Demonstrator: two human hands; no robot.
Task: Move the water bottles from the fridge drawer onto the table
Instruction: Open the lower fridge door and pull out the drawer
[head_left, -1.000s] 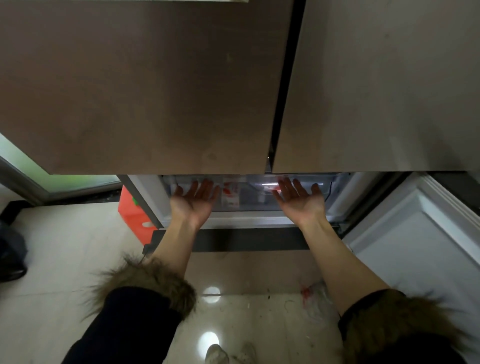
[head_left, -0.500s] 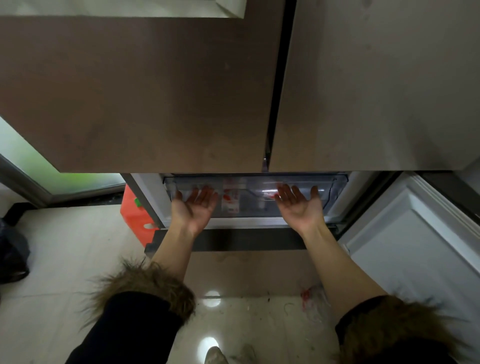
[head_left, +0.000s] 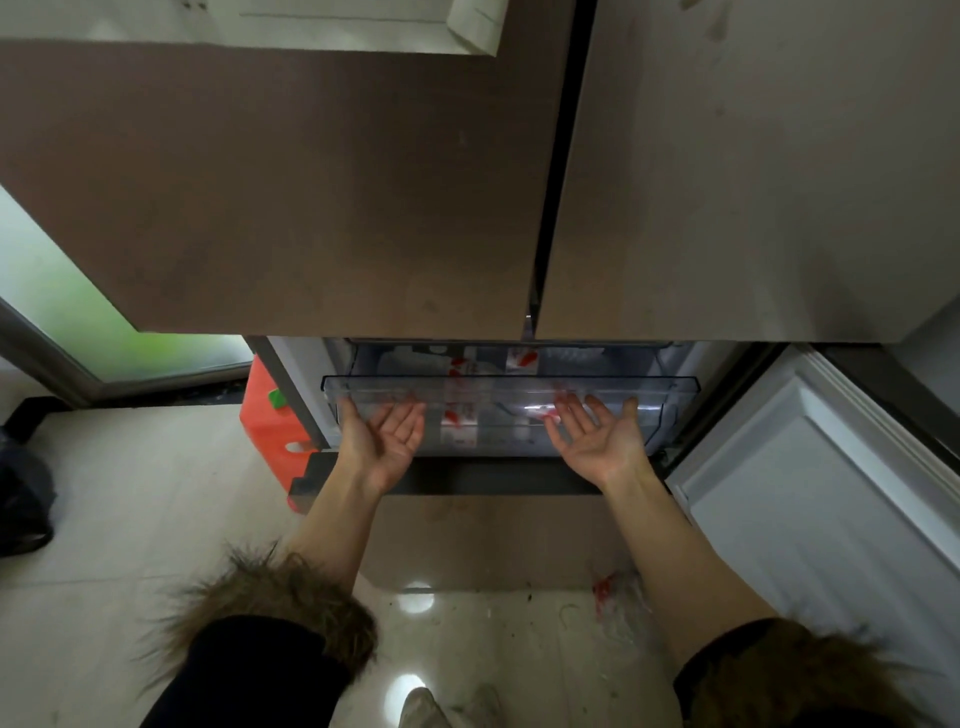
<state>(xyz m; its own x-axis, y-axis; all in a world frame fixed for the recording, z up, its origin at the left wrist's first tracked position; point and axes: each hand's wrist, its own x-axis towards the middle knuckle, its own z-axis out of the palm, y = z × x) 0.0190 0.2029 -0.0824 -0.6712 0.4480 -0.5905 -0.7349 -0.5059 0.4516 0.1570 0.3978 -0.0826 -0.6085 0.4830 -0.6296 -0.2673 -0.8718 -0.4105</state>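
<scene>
A clear plastic fridge drawer (head_left: 670, 387) sticks out from under the two closed brown upper doors. Through its front I see water bottles with red-and-white labels: one (head_left: 460, 423) near the middle, another (head_left: 522, 358) further back. My left hand (head_left: 387, 439) is palm up, fingertips hooked under the drawer's front lip on the left. My right hand (head_left: 597, 439) is palm up under the lip on the right, fingers curled up against it. The table is out of view.
The lower fridge door (head_left: 831, 499) stands open at the right. A dark lower panel (head_left: 493, 475) juts out below the drawer. An orange box (head_left: 270, 421) sits left of the fridge, a black bag (head_left: 21, 499) at far left. Debris and plastic (head_left: 613, 597) lie on the tiled floor.
The drawer has slid out toward me from under the upper doors, drawn by both hands. More of its inside and the bottles now shows.
</scene>
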